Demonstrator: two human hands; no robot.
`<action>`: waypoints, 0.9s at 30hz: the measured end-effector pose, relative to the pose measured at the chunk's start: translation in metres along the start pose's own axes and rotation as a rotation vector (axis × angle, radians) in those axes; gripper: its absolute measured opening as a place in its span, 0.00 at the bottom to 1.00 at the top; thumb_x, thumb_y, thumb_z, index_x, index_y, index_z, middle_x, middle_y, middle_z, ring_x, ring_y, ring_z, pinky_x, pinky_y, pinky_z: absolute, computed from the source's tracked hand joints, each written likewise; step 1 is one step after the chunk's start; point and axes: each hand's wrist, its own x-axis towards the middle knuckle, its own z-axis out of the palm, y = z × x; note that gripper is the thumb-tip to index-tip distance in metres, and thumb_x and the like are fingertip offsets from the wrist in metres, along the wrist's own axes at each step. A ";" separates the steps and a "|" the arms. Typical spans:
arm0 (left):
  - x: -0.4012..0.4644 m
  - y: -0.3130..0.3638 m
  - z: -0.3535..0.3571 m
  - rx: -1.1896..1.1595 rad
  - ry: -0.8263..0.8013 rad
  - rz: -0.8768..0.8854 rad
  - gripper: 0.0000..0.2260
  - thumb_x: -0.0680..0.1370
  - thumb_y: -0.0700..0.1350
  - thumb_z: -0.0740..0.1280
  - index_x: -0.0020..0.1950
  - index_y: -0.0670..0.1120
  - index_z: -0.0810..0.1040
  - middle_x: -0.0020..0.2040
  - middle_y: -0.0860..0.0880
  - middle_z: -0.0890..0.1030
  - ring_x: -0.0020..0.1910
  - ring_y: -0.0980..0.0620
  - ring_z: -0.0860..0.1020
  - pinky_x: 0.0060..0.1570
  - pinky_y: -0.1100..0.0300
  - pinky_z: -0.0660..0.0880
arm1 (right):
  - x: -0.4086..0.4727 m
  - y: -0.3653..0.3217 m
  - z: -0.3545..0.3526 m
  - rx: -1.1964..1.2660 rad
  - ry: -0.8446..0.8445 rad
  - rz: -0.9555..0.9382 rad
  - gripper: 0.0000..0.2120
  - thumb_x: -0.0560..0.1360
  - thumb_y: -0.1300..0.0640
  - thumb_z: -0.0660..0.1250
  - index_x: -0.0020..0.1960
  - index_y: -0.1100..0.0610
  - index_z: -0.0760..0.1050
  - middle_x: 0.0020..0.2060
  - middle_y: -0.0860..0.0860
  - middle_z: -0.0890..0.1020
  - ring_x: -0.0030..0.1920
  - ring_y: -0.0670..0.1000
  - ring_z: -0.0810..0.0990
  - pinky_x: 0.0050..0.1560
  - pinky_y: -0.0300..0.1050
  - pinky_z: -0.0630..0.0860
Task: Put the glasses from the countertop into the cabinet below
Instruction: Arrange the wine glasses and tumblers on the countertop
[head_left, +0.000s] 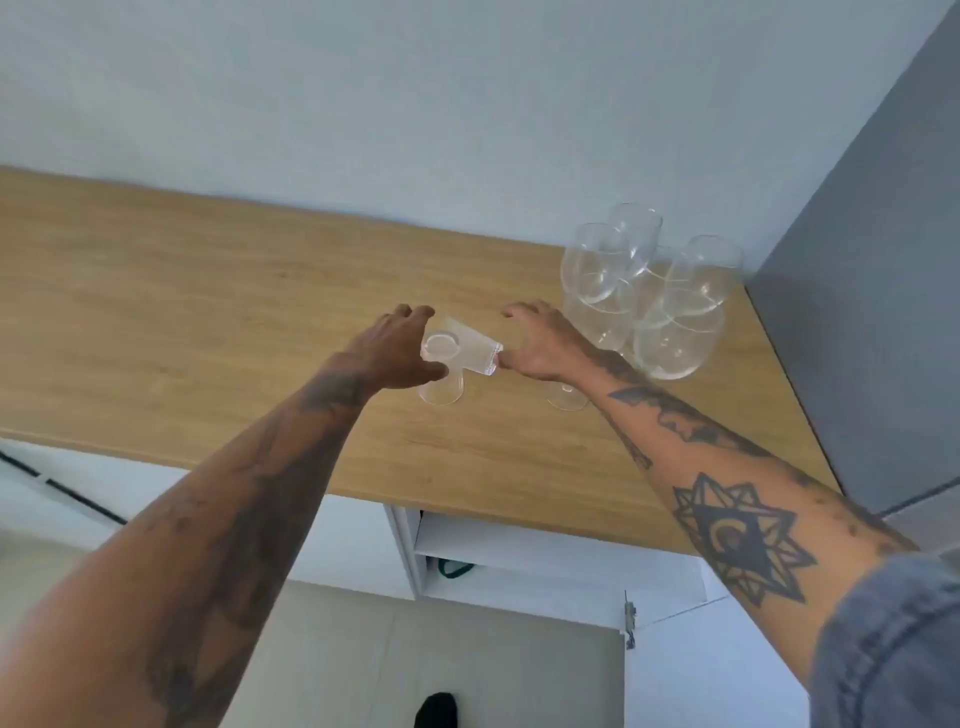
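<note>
Two small clear tumblers sit mid-countertop between my hands. My left hand (395, 348) is wrapped around the upright tumbler (441, 387), thumb in front and fingers behind. My right hand (540, 340) pinches the near end of a second tumbler (475, 351), which lies tilted against the first. Several clear wine glasses (670, 322) stand clustered at the back right of the wooden countertop (208, 322), just beyond my right wrist. One wine-glass foot (566, 399) shows under that wrist. The cabinet below (519, 551) stands open, with white shelves.
A tall grey cabinet side (857, 312) bounds the countertop on the right. The white cabinet door (691, 654) hangs open at lower right, hinge showing. Something green (453, 569) lies inside the cabinet. A dark shoe (436, 709) stands on the pale floor.
</note>
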 end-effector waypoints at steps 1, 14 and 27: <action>0.007 -0.004 0.006 -0.026 -0.017 0.005 0.40 0.76 0.54 0.75 0.82 0.44 0.59 0.77 0.41 0.68 0.75 0.40 0.70 0.70 0.45 0.72 | 0.009 -0.001 0.011 -0.010 -0.020 0.037 0.34 0.72 0.53 0.71 0.74 0.56 0.63 0.72 0.57 0.66 0.71 0.57 0.68 0.68 0.45 0.67; 0.025 -0.044 0.060 -0.483 0.099 0.019 0.29 0.76 0.47 0.77 0.72 0.42 0.69 0.65 0.42 0.80 0.61 0.43 0.80 0.56 0.46 0.81 | 0.044 0.019 0.107 0.119 0.173 0.108 0.25 0.74 0.57 0.70 0.68 0.57 0.64 0.64 0.56 0.73 0.58 0.59 0.77 0.52 0.49 0.75; 0.017 -0.070 0.046 -0.542 0.064 -0.038 0.31 0.76 0.46 0.78 0.74 0.43 0.67 0.68 0.40 0.78 0.62 0.42 0.80 0.55 0.44 0.83 | 0.028 -0.006 0.047 -0.007 -0.046 -0.047 0.29 0.67 0.44 0.73 0.65 0.52 0.73 0.52 0.50 0.65 0.53 0.50 0.72 0.54 0.45 0.76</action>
